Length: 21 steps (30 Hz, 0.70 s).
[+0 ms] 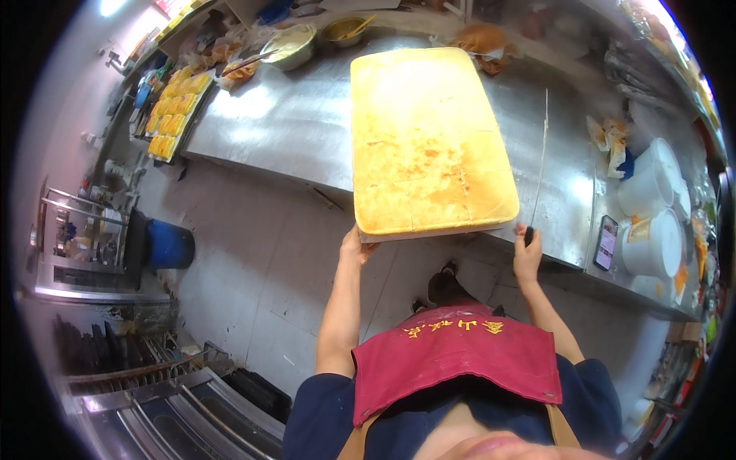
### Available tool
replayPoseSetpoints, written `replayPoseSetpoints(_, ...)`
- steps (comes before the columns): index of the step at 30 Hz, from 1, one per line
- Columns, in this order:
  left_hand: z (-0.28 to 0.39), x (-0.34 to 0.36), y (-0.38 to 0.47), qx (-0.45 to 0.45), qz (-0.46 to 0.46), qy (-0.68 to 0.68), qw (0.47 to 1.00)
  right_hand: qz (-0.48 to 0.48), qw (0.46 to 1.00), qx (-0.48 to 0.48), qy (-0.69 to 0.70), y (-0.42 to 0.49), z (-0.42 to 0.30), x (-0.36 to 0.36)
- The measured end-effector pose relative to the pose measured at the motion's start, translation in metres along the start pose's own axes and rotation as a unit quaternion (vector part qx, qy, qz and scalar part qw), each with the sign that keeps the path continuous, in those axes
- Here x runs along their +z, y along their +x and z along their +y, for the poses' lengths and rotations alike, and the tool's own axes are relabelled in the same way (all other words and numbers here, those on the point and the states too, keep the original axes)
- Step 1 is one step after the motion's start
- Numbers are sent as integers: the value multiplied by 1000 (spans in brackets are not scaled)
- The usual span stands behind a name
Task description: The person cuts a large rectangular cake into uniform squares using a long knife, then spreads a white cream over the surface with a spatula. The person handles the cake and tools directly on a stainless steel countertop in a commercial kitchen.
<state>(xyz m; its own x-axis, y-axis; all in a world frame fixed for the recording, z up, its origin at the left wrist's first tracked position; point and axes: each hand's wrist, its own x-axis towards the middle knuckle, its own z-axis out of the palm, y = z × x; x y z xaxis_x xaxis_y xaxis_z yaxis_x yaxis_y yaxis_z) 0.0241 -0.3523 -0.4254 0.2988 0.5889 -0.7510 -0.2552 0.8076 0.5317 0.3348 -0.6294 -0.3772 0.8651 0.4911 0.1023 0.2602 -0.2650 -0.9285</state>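
A large golden sheet sponge cake (pixel 431 144) reaches over the near edge of the steel table (pixel 264 123). Thin cut lines run across its browned top. Beneath it shows the edge of a flat board or tray (pixel 414 236); which of the two it is cannot be told. My left hand (pixel 357 247) grips that support at the near left corner, its fingers partly hidden underneath. In my right hand (pixel 527 256) is the black handle of a long, thin-bladed knife (pixel 542 155). The blade points away from me, over the table to the right of the cake.
Several yellow cake pieces fill a tray (pixel 202 98) at the table's left end. Behind are a large mixing bowl (pixel 296 56) and a smaller bowl (pixel 356 39). White plastic tubs (pixel 652 244) and a phone (pixel 605 242) stand or lie at right. A blue bin (pixel 171 244) is left.
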Motion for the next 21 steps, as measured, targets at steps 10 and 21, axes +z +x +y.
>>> replayPoseSetpoints(10, -44, -1, -26, -4, -59, -4, 998, 70, 966, 119, 219, -15, 13, 37)
replayPoseSetpoints(21, -113, 40, -78, -102, -171, 173, 965, 65, 994, 59, 63, 110, 32, 28)
